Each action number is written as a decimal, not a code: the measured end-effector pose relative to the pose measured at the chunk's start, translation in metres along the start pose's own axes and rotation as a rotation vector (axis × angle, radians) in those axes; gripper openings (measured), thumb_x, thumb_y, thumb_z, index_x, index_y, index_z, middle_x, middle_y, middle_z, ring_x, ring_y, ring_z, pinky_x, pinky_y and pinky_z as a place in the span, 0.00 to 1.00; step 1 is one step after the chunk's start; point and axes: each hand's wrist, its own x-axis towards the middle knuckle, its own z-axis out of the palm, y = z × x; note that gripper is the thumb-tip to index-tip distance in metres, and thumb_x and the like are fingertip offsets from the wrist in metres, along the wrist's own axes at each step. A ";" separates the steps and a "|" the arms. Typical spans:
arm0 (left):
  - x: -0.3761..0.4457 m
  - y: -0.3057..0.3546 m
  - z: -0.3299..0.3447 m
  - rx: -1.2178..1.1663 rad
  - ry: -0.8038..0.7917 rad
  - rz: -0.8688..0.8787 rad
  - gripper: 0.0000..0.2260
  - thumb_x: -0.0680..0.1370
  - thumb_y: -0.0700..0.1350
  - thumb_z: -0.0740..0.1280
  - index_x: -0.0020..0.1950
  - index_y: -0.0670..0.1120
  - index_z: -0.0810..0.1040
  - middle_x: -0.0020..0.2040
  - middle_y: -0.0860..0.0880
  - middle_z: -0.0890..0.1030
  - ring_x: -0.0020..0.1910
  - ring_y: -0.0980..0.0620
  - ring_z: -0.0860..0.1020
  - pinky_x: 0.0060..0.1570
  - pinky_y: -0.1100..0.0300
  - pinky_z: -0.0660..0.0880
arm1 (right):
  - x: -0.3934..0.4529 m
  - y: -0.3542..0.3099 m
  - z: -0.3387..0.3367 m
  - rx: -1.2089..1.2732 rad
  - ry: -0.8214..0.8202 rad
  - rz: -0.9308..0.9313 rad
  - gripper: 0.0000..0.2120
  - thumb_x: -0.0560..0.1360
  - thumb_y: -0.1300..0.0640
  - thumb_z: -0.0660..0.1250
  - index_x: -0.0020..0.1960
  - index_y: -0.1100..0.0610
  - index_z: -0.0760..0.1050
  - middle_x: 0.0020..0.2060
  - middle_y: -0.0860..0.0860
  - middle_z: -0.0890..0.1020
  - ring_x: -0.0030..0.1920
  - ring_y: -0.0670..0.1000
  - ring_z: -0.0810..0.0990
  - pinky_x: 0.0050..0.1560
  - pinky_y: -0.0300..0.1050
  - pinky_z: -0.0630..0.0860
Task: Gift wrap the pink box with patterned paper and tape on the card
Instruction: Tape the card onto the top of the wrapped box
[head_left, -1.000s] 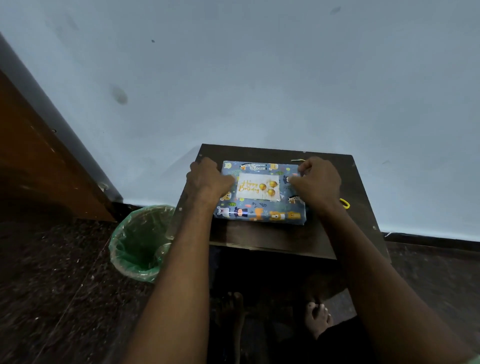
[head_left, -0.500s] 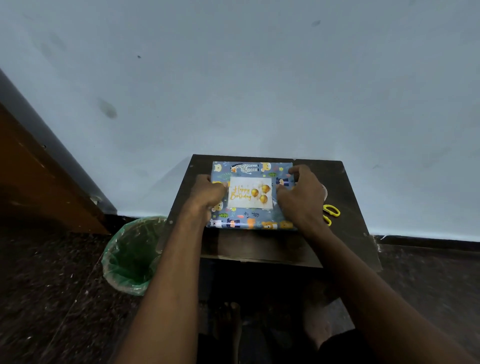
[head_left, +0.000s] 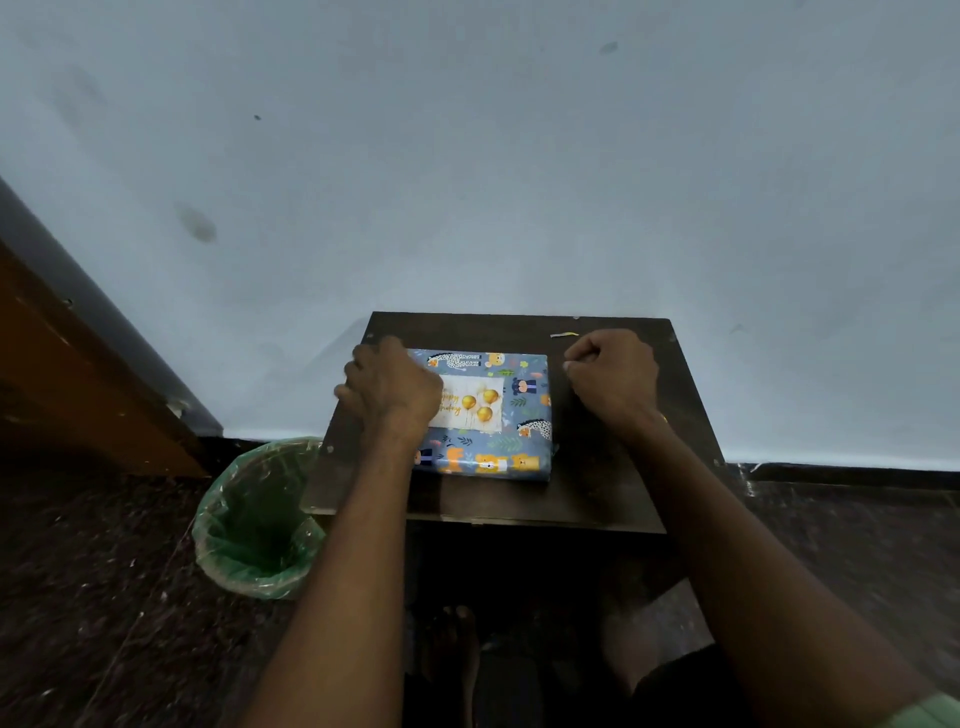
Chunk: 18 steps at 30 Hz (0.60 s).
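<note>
We see the wrapped box (head_left: 485, 415) flat on the table (head_left: 597, 499), card (head_left: 475, 402) on top; left hand (head_left: 392, 387) rests on its left edge, right hand (head_left: 613, 376) fisted beside it, green bin (head_left: 254, 519) left

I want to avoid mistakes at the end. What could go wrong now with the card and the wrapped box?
The left hand covers the card's left edge, so loose tape there could go unnoticed. The wrapped box sits near the table's left side, above the bin; a push might slide it off.
</note>
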 end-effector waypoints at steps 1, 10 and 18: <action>-0.001 0.005 0.003 -0.055 0.034 0.075 0.18 0.81 0.46 0.70 0.71 0.49 0.78 0.71 0.42 0.75 0.72 0.39 0.72 0.71 0.43 0.67 | 0.004 0.004 -0.004 0.006 0.008 0.023 0.07 0.70 0.61 0.72 0.39 0.49 0.83 0.43 0.47 0.87 0.49 0.52 0.84 0.48 0.40 0.72; -0.035 0.074 0.051 -0.183 -0.201 0.675 0.14 0.76 0.52 0.78 0.60 0.59 0.84 0.60 0.53 0.80 0.61 0.51 0.79 0.63 0.49 0.71 | 0.010 0.042 -0.026 -0.193 -0.048 -0.066 0.08 0.67 0.58 0.75 0.39 0.46 0.81 0.44 0.50 0.85 0.52 0.56 0.82 0.49 0.47 0.78; -0.056 0.092 0.071 0.060 -0.202 0.751 0.19 0.76 0.52 0.77 0.66 0.60 0.82 0.67 0.55 0.76 0.68 0.53 0.74 0.59 0.53 0.55 | 0.009 0.062 -0.050 -0.127 -0.044 0.032 0.18 0.67 0.62 0.79 0.56 0.54 0.82 0.50 0.51 0.82 0.52 0.53 0.80 0.47 0.43 0.69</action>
